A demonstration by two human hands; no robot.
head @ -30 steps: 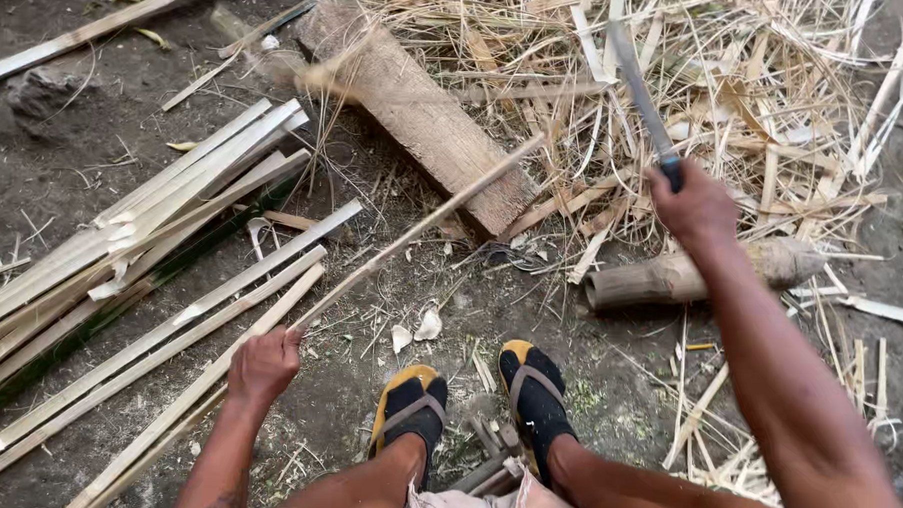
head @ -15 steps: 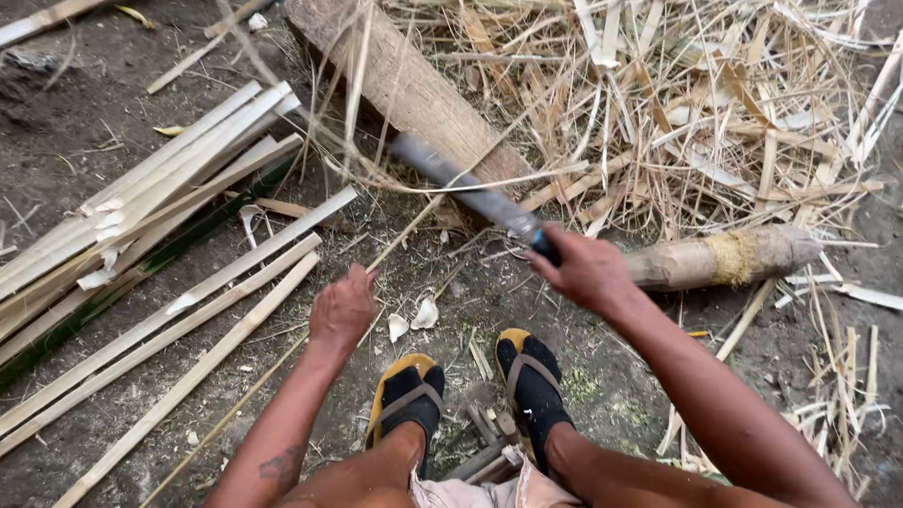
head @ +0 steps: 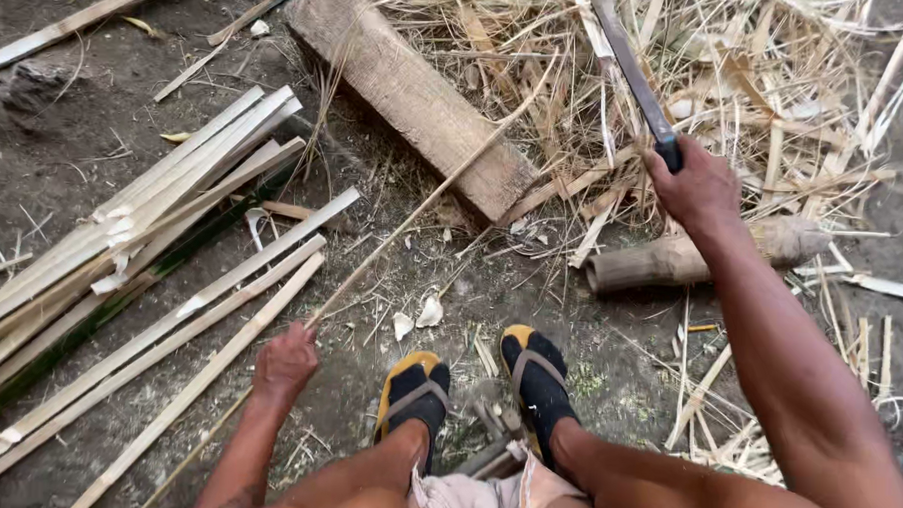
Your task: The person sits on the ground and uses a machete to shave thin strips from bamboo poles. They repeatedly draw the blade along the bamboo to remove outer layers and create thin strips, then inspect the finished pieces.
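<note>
left hand (head: 286, 363) at 7 o'clock, fingers curled shut round the near end of a thin bamboo strip (head: 428, 198). strip ran up toward 1 o'clock, far end crossing the corner of a wooden block (head: 412, 92) lying at 12 o'clock. right hand (head: 696, 187) at 2 o'clock, fisted tight on the dark handle of a long machete (head: 633, 75), blade angled up toward 12 o'clock and raised over a heap of bamboo shavings (head: 778, 85). short bamboo log (head: 697, 255) lay at 3 o'clock, just below the right hand, not touching it as far as could be told. bundle of split bamboo slats (head: 142, 233) stacked at 9 o'clock, slanting from 7 to 11 o'clock, just beside the left hand. more loose slats at 8 o'clock, one running under the left forearm. two feet in dark socks and yellow sandals (head: 415, 395) at 6 o'clock, planted on bare dirt ground (head: 65, 140). small pale chips (head: 429, 311) lay between the sandals and the strip. grey stone (head: 32, 81) at 10 o'clock, well apart from both hands.
</note>
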